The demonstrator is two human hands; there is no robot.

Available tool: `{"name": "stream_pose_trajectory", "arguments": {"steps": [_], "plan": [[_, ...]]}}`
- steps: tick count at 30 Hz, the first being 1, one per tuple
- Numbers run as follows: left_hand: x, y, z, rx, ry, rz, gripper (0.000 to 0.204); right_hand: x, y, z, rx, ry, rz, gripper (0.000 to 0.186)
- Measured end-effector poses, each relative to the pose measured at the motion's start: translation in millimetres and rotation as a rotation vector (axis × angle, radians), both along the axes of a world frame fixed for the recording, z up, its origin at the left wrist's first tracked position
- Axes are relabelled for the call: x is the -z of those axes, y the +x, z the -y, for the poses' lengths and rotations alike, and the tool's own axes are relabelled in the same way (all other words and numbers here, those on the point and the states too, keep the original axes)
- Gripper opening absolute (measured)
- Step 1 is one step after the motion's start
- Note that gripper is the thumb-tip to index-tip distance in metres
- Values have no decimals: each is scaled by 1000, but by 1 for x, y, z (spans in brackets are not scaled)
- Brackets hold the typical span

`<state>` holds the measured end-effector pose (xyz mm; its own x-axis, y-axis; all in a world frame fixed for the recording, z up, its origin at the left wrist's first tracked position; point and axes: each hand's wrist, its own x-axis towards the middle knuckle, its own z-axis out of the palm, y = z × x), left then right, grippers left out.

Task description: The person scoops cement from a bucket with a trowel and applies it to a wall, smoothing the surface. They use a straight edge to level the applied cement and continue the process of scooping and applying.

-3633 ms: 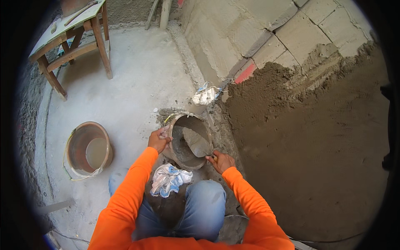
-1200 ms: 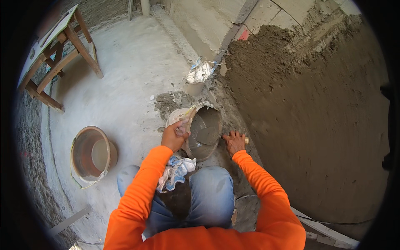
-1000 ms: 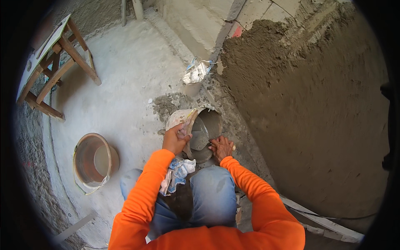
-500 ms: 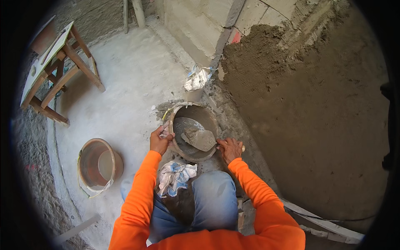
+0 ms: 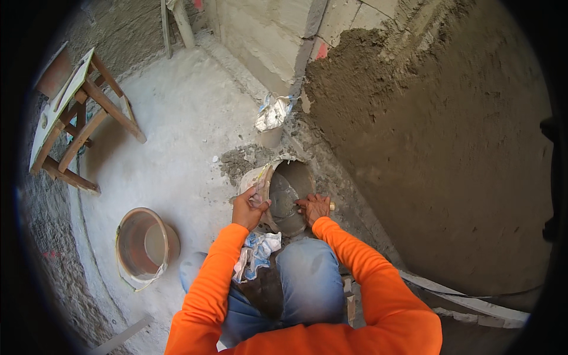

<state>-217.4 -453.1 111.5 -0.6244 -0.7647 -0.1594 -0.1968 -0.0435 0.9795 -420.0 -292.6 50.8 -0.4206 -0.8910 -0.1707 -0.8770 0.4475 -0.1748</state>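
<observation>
A mortar-smeared bucket (image 5: 291, 188) stands on the floor in front of my knees, tipped on its side with its mouth toward the plastered wall. My left hand (image 5: 248, 208) grips its near left rim. My right hand (image 5: 315, 207) is closed at the mouth of the bucket around a trowel's wooden handle (image 5: 331, 206), whose end pokes out past my fingers. The blade is hidden inside against the grey mortar. Both arms wear orange sleeves.
A fresh brown plaster wall (image 5: 449, 148) rises on the right, with bare blocks (image 5: 260, 35) behind it. A second bucket (image 5: 145, 245) stands at my left, a wooden trestle (image 5: 77, 118) farther left, a crumpled bag (image 5: 272, 112) ahead, and a cloth (image 5: 257, 254) on my lap.
The bucket, upright with its mouth up half a second ago, now lies tipped toward the wall. My right hand has moved from its right rim into the mouth.
</observation>
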Motion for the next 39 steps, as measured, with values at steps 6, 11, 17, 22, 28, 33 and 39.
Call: {"name": "stream_pose_trajectory", "arguments": {"steps": [6, 11, 17, 22, 28, 33, 39], "plan": [[4, 0, 6, -57, 58, -81, 50, -1, 12, -19, 169, -179, 339, 40], [7, 12, 25, -142, 134, -18, 53, -4, 2, -24, 276, -299, 382, 44], [23, 54, 68, -357, 214, 160, 54, -11, -45, -18, 475, -417, 448, 44], [50, 85, 91, -423, 216, 361, 54, -1, -94, 19, 523, -489, 110, 48], [59, 84, 88, -508, 196, 415, 51, 40, -137, 105, 730, -430, 75, 48], [64, 84, 83, -556, 132, 505, 50, 93, -185, 185, 762, -449, 334, 41], [78, 88, 84, -572, 167, 539, 49, 105, -229, 233, 884, -328, 705, 37]]}}
